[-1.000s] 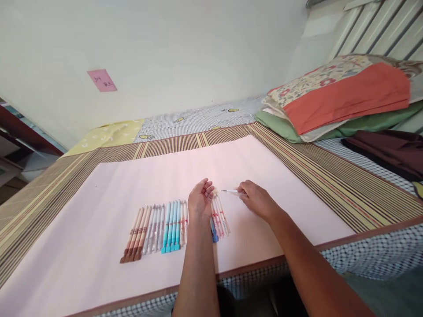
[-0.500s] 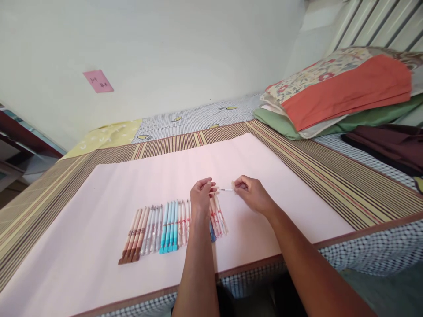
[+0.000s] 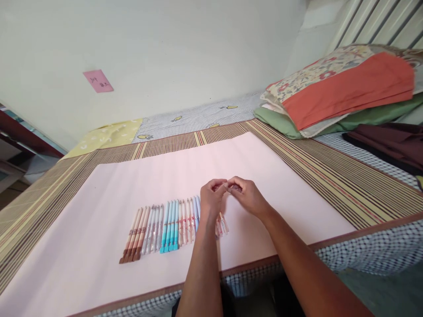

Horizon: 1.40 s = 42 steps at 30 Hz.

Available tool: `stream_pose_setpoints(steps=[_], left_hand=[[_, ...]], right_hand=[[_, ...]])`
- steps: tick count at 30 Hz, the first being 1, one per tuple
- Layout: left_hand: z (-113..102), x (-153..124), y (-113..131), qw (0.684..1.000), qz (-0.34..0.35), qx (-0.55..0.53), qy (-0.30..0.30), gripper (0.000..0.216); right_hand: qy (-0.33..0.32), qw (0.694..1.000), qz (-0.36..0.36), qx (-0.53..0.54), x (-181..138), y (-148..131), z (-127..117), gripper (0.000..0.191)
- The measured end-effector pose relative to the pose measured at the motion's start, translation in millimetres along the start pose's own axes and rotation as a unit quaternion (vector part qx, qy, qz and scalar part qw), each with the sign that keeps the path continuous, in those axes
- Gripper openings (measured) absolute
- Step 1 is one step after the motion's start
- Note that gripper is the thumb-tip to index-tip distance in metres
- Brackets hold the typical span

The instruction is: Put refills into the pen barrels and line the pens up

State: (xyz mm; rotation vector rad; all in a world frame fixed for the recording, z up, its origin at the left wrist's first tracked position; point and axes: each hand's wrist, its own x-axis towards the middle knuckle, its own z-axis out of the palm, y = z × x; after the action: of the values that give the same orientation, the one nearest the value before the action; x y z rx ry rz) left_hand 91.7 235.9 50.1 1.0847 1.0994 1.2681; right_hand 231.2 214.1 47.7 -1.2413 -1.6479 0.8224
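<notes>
A row of several pens (image 3: 165,226) lies side by side on a pale pink sheet (image 3: 99,211): brown-capped ones at the left, clear ones, light blue ones, then pinkish-white ones at the right. Just above the row's right end my left hand (image 3: 214,198) and my right hand (image 3: 246,196) meet, fingertips pinched together. Between them they hold a thin pen that their fingers almost fully hide. My left forearm covers part of the rightmost pens.
The pink sheet lies on a striped bamboo mat (image 3: 330,171) over a checked bedsheet (image 3: 198,116). Folded quilts and a pillow (image 3: 340,92) are stacked at the right, a dark cloth (image 3: 386,143) beside them. A pink note (image 3: 98,81) sticks to the wall.
My right hand carried the thin pen leftward and my left hand rose and shifted right, so the fingertips now meet around the pen. More pens in the row show left of my arm.
</notes>
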Motion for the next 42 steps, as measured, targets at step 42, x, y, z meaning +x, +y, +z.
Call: stream_pose_setpoints(steps=[42], left_hand=[[-17.6,-6.9,9.0,0.981,-0.018,0.167,-0.093,0.013]], right_hand=[[-0.088,0.961,0.17,-0.2,-19.0,15.4,-62.4,0.019]])
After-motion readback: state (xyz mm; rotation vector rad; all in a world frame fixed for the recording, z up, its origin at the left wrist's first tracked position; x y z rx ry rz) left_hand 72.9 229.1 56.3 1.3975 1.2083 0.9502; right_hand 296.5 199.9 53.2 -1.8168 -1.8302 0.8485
